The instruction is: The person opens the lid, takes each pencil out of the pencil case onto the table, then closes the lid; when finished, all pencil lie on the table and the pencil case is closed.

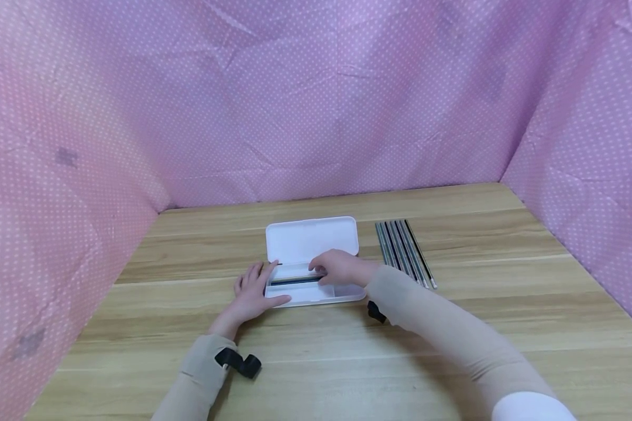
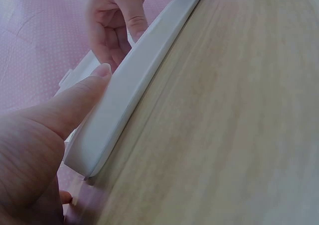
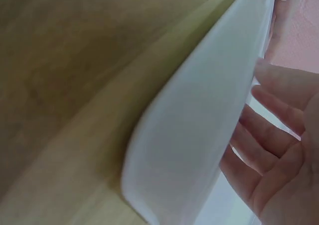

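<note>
Hands [image 1: 251, 297] at open white case [image 1: 300, 296]; pencils [image 1: 295, 281] inside.

My left hand [image 1: 253, 297] spreads its fingers at the left end of the white case [image 1: 306, 295]. My right hand [image 1: 342, 268] reaches inside, at the right end of the inner pencils [image 1: 295, 280]. The lid [image 1: 312, 241] is open. Loose pencils [image 1: 402, 251] lie side by side on the table [image 1: 316, 368], right of the case.

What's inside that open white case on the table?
Inside the white case lie some dark, thin pencils, side by side. The right hand covers their ends on its side and part of the case, so what lies beneath it can't be seen.
</note>
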Tool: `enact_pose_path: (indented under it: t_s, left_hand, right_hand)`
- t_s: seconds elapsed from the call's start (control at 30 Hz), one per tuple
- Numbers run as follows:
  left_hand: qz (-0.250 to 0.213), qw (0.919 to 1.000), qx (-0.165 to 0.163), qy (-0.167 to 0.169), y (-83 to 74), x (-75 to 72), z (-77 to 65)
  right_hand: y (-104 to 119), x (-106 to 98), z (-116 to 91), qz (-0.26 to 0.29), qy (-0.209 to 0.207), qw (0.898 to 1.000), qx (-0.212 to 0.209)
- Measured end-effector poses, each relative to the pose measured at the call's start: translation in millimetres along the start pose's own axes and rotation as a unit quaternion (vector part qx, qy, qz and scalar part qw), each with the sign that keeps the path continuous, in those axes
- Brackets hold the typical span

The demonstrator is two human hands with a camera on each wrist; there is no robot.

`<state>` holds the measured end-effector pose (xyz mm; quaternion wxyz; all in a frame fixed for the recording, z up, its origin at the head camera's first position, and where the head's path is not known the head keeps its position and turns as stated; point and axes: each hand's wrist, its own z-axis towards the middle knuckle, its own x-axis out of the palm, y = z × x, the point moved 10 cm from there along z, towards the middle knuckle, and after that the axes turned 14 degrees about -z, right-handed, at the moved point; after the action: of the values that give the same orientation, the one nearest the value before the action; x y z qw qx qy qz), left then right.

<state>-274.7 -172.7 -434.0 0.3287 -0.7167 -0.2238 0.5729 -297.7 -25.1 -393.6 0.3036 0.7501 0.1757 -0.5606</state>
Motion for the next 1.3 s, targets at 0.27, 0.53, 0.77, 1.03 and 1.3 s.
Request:
enact_pose_path:
  t_s: [0.27, 0.53, 0.77, 1.03, 1.3]
  left_hand:
    - [0.001, 1.0, 0.004, -0.002, -0.1, -0.2, -0.8]
    - [-0.002, 1.0, 0.003, -0.002, 0.3, 0.1, 1.0]
    - [0.001, 1.0, 0.0, -0.001, 1.9, 0.9, 2.4]
    - [0.003, 1.0, -0.001, 0.0, 1.7, 1.1, 2.3]
    - [-0.002, 1.0, 0.001, -0.002, 1.7, 1.0, 3.3]
  right_hand:
    - [-2.0, 3.2, 1.0, 0.006, 0.016, 1.0, -0.008]
    - [-5.2, 4.4, 3.1, 0.051, 0.031, 0.998, -0.013]
    - [-6.7, 5.5, 4.8, 0.055, 0.035, 0.998, -0.014]
    - [-5.4, 6.5, 6.4, 0.054, 0.039, 0.998, -0.017]
    - [-0.9, 3.0, 5.2, 0.046, 0.033, 0.998, -0.037]
